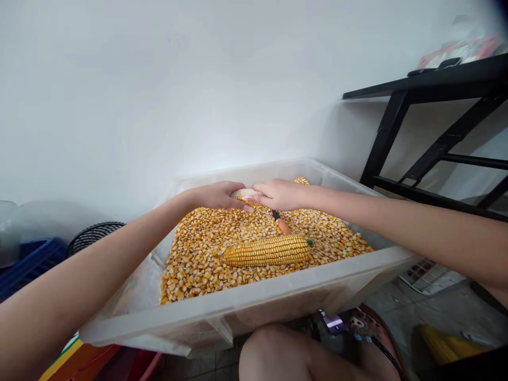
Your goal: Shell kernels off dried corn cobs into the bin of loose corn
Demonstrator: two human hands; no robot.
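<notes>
Against a white wall, a clear plastic bin (pixel 254 304) fills mid-frame. My left hand (pixel 216 194) and right hand (pixel 280 194) both close around a half-stripped cob (pixel 245 193) at the bin's far side, shelling it; next I judge more twisting is needed. A whole cob (pixel 268 251) lies on loose kernels (pixel 198 259) nearer me.

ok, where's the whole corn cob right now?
In the head view the whole corn cob lies on the loose kernels in the plastic tub, near its front wall, just below the orange-handled tool and nearer the camera than both hands.
</notes>
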